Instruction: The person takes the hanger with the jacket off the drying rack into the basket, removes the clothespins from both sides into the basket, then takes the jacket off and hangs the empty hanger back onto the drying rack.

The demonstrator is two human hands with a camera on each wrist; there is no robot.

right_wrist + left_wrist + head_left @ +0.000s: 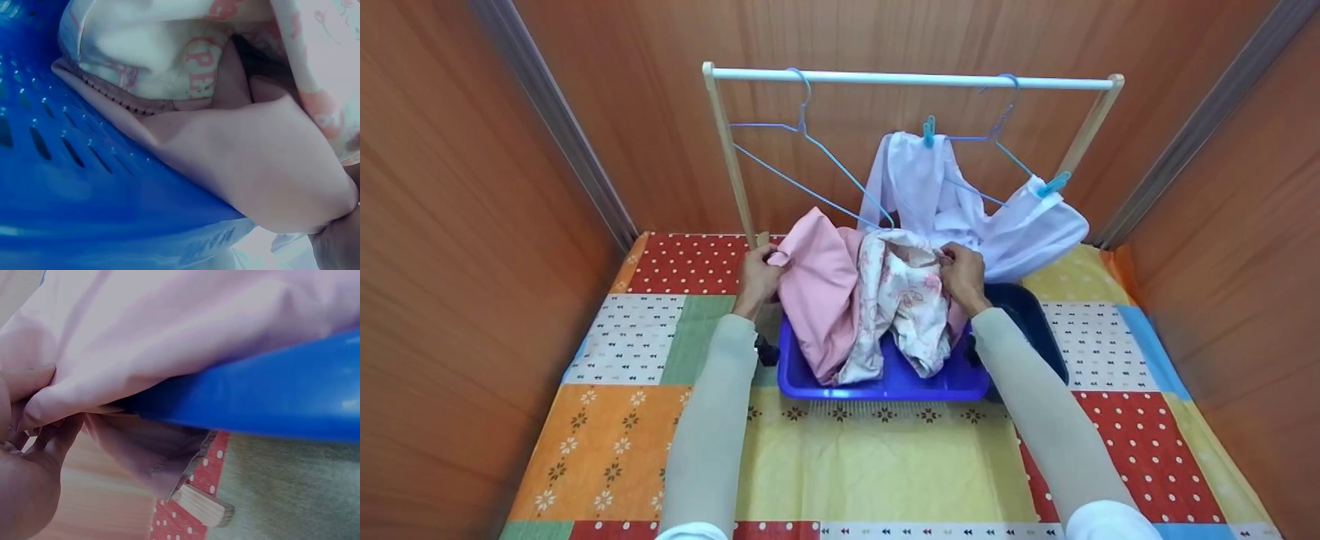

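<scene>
My left hand (760, 279) pinches the left edge of a pink garment (819, 289) over a blue basket (883, 391). In the left wrist view, the thumb and fingers of my left hand (31, 492) bunch the pink cloth beside the basket wall. A white garment with a pink floral print (911, 289) lies in the basket, overlapping the pink cloth. At its right side my right hand (964, 277) grips cloth. The right wrist view shows pink fabric (236, 157) running into my right hand (340, 242), with the printed garment against it.
Behind the basket stands a drying rack (885, 77) with a white bar. A bare blue hanger (802, 127) hangs on its left. White clothing (919, 184) hangs on the right, held by teal pegs (929, 132). A dark tray (1046, 330) stands beside the basket. Wooden panels surround the patchwork cloth (885, 472).
</scene>
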